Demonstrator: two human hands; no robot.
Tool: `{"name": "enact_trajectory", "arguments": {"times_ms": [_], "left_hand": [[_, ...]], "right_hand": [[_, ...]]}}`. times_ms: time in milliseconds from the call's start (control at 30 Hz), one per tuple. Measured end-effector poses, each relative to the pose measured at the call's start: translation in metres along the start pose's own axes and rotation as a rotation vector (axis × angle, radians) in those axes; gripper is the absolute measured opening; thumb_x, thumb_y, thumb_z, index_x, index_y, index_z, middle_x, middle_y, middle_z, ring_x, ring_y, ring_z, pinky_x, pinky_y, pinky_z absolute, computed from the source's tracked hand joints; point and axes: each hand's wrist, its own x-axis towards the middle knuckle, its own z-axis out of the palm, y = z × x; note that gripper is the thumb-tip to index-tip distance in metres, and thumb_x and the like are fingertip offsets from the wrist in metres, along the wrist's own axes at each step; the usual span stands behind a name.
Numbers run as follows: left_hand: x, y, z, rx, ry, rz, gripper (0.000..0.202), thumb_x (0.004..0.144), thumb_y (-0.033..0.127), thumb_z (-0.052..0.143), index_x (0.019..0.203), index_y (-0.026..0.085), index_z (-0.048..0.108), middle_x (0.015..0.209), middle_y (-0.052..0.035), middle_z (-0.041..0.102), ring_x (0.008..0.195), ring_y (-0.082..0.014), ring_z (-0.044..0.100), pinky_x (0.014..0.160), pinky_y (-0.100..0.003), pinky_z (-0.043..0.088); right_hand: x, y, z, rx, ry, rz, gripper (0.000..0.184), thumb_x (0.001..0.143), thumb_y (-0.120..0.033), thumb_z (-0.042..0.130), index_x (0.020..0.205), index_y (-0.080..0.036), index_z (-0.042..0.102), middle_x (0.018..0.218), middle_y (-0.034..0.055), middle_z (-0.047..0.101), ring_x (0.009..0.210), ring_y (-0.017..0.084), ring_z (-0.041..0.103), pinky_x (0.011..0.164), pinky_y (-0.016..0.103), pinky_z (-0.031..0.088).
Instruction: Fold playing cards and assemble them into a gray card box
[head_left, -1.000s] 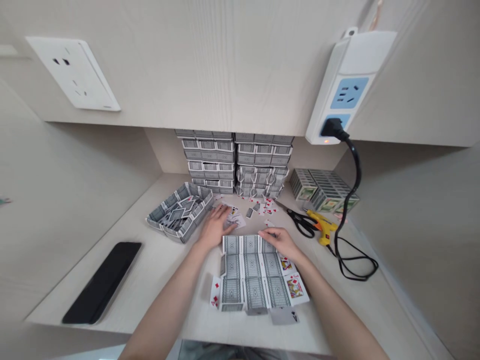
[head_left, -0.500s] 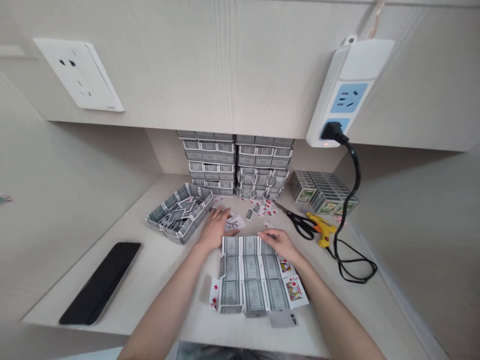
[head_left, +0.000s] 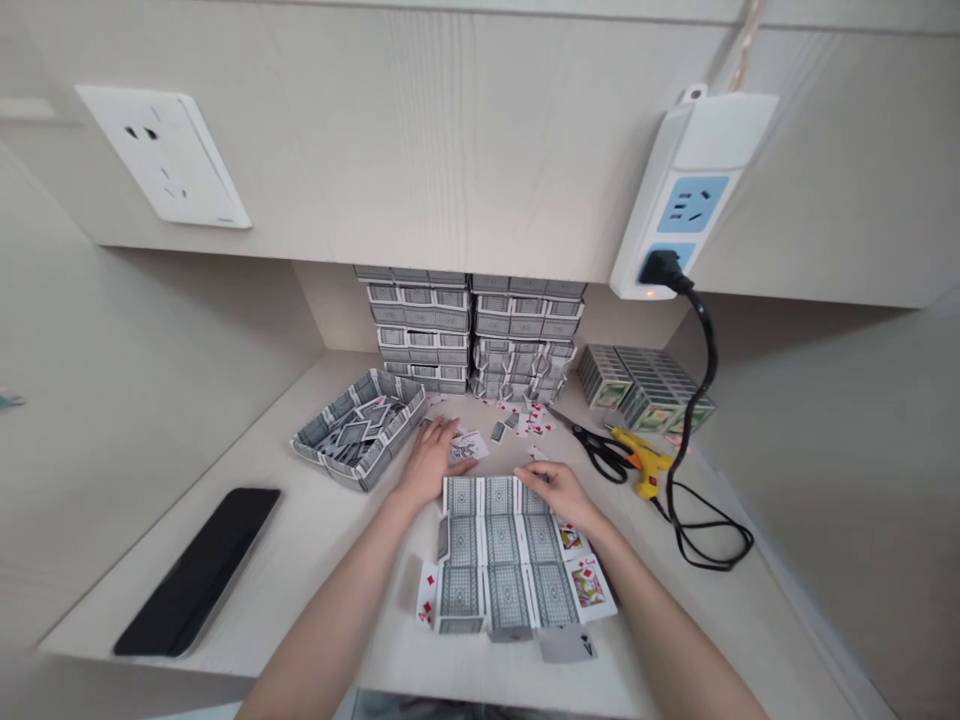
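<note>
Playing-card panel unchanged on the desk; no card added in the last second. Right hand still at its far-right corner; can't tell if that grip pinches. Left hand spread, grip open; yellow-figured card by its fingertips no longer clearly visible. Picture card stays uncovered.

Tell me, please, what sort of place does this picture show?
Probably a small craft corner at a desk: there is a sheet of joined playing cards by the hands, with scissors and what looks like a yellow glue gun farther back, to the right.
</note>
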Motion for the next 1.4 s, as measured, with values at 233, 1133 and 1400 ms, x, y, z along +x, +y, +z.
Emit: {"name": "enact_trajectory", "arguments": {"times_ms": [233,1133,1400], "left_hand": [[0.001,-0.003,0.003,-0.088,0.044,-0.023,0.066,0.07,0.046,0.057,0.124,0.013,0.038,0.128,-0.0167,0.041,0.124,-0.0269,0.03,0.101,-0.043,0.025],[0.009,-0.001,0.011,-1.02,0.247,-0.339,0.054,0.056,0.019,0.068,0.107,0.018,0.053,0.105,-0.0079,0.056,0.083,-0.0178,0.06,0.074,-0.031,0.049],[0.011,0.002,0.0,-1.171,0.236,-0.521,0.065,0.054,0.026,0.072,0.114,0.015,0.047,0.084,-0.005,0.065,0.071,-0.0169,0.062,0.063,-0.029,0.05]], "right_hand": [[0.001,0.0,0.001,0.014,0.005,0.005,0.036,0.073,-0.049,0.052,0.07,-0.015,0.065,0.065,0.0002,0.061,0.066,0.017,0.054,0.062,0.025,0.04],[0.0,0.0,0.001,0.003,0.017,0.01,0.037,0.071,-0.051,0.052,0.07,-0.016,0.066,0.065,0.0003,0.06,0.066,0.017,0.054,0.061,0.026,0.04],[-0.002,0.0,0.002,0.023,0.028,0.01,0.039,0.07,-0.051,0.054,0.059,-0.014,0.064,0.052,-0.0026,0.053,0.053,0.013,0.049,0.052,0.023,0.036]]}}
